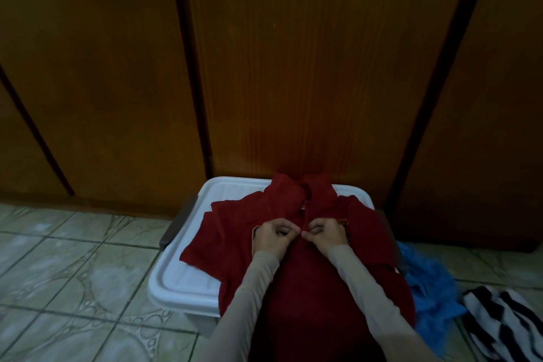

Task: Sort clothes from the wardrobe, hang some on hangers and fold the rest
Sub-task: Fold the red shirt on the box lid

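Note:
A dark red collared shirt (226, 232) lies spread face up on the lid of a white plastic box (188, 276), collar toward the wardrobe. My left hand (271, 236) and my right hand (327, 233) meet at the shirt's front opening just below the collar. Each pinches the fabric there with curled fingers, thumbs almost touching. Both forearms wear beige sleeves and cover the shirt's lower middle.
Brown wooden wardrobe doors (308, 67) stand shut right behind the box. A crumpled blue garment (432, 288) lies on the tiled floor (73, 273) to the right of the box. Beside it is a black-and-white striped cloth (499, 323).

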Available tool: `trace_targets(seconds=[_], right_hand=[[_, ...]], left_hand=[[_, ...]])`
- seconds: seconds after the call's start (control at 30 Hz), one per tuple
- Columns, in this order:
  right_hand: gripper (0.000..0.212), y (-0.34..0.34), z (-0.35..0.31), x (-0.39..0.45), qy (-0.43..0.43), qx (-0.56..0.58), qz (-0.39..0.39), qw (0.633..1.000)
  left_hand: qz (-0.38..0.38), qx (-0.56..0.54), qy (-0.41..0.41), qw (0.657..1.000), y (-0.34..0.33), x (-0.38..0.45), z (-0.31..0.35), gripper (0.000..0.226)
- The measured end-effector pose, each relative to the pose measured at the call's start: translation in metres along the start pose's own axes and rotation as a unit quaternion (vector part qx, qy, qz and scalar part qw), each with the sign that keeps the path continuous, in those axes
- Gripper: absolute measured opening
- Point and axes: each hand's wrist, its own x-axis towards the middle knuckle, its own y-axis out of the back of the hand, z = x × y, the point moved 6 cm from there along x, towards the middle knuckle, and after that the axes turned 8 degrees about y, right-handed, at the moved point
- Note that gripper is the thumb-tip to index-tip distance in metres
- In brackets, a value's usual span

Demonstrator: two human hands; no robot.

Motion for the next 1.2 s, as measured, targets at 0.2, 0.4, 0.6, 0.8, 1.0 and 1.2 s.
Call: trace_targets(seconds=[0.2,0.4,0.6,0.8,1.0,1.2], right_hand=[[0.019,0.0006,-0.0006,0.0013,0.013,0.005,0.015,1.000],[0.006,0.0012,0.0032,0.0064,0.012,0.033,-0.020,0.999],[0.027,0.0012,0.0064,0.0072,0.021,0.097,-0.059,0.993],[0.021,0.0006,0.0062,0.0076,0.045,0.102,-0.086,0.990],[0.025,0.0020,0.0039,0.0055,0.072,0.122,-0.064,0.988],[0.024,-0.0021,0.0019,0.0054,0.082,0.112,-0.065,0.988]], left_hand=[[-0.002,-0.013,0.006,1.000,0.0005,-0.0019,0.0002,0.020],[-0.002,-0.016,0.006,1.000,0.0009,-0.0002,-0.0015,0.022],[-0.022,-0.019,0.012,1.000,-0.0014,0.0023,-0.0044,0.020],[-0.030,-0.030,0.006,0.999,-0.0010,0.0020,-0.0039,0.019],[-0.032,-0.023,-0.008,0.999,-0.0009,0.0012,-0.0020,0.019],[-0.024,-0.016,-0.002,1.000,0.0003,0.0005,-0.0006,0.013]])
